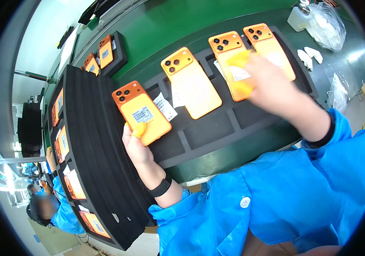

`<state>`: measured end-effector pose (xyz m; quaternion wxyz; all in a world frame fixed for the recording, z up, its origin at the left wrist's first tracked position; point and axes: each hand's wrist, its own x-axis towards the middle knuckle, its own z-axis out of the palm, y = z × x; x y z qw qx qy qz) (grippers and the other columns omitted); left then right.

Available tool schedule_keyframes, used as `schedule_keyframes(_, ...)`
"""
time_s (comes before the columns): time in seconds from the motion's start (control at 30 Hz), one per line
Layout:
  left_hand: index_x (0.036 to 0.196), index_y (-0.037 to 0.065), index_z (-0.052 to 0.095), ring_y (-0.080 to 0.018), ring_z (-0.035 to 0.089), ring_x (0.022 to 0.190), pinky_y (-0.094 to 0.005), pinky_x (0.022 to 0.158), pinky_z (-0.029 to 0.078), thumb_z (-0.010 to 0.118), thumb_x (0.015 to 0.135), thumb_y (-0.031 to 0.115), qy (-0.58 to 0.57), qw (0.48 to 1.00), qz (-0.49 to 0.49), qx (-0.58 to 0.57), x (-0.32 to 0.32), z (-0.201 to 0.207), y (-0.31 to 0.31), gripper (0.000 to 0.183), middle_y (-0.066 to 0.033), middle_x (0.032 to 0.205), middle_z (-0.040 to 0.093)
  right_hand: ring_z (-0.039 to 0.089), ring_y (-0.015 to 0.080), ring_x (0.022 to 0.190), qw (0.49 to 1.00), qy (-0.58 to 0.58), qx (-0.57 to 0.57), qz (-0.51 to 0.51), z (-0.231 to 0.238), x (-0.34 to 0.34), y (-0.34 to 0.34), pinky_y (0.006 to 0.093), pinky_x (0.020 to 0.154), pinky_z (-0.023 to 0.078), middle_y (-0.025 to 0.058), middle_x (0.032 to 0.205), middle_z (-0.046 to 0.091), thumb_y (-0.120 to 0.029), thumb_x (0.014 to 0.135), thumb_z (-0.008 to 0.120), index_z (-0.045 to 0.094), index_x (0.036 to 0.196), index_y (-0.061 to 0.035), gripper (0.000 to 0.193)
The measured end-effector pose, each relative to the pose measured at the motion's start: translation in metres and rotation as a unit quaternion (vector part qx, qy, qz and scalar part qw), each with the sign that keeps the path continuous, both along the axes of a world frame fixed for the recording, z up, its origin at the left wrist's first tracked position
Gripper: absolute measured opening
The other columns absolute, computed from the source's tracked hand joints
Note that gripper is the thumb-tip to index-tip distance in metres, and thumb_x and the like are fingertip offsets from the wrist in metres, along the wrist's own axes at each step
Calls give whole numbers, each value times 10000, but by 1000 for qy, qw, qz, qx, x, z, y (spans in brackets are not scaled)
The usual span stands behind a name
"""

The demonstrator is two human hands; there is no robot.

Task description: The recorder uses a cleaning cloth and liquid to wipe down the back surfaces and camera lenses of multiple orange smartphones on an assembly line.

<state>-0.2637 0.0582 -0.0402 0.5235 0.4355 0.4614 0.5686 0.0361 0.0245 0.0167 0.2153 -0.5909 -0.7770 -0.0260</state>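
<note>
My left hand (138, 147) is closed around the lower left edge of an orange smartphone (136, 106), its thumb in a yellow finger cot lying on the back. That phone is tilted, with its three lenses and a code label facing up. My right hand (272, 85), its fingertips also in yellow cots and blurred, is over another orange phone (229, 48) with a white label; whether it grips that phone I cannot tell. Between the hands lies a third orange phone (195, 87) on the black foam tray (208, 136). Partly behind my right hand is one more phone (259, 36).
A tall stack of black trays (101, 149) stands at my left, with several orange phones on top. Beyond it, a small black tray (120, 55) holds two phones. Clear plastic bags (325, 27) and white scraps (308, 57) lie at the far right. A person in blue (65, 209) is at the left.
</note>
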Motion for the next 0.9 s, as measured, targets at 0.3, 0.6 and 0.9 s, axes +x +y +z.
schedule_keyframes(0.3,1026,-45,510,-127,566,842,-237,762,435,487,788,-28,92,994,-46,-34,15,14,0,240,-85,956,584,541,289,812,987,-22,-147,-58,-30,-51,17,362,674,460,154,841,528,-289,725,628,532,817,21,337)
schedule_keyframes(0.6,998,-56,523,-129,567,780,-234,704,433,590,764,13,293,954,26,-61,14,15,-2,253,-105,890,599,576,298,812,951,73,-280,-108,-18,-60,33,370,703,459,202,819,568,-306,684,692,498,848,46,434)
schedule_keyframes(0.9,969,-25,546,-61,485,654,-193,604,408,646,742,23,247,967,53,-17,13,11,-21,253,-17,782,550,558,330,858,931,242,-268,-40,-17,-50,19,378,729,440,206,906,560,-218,666,710,486,959,30,445)
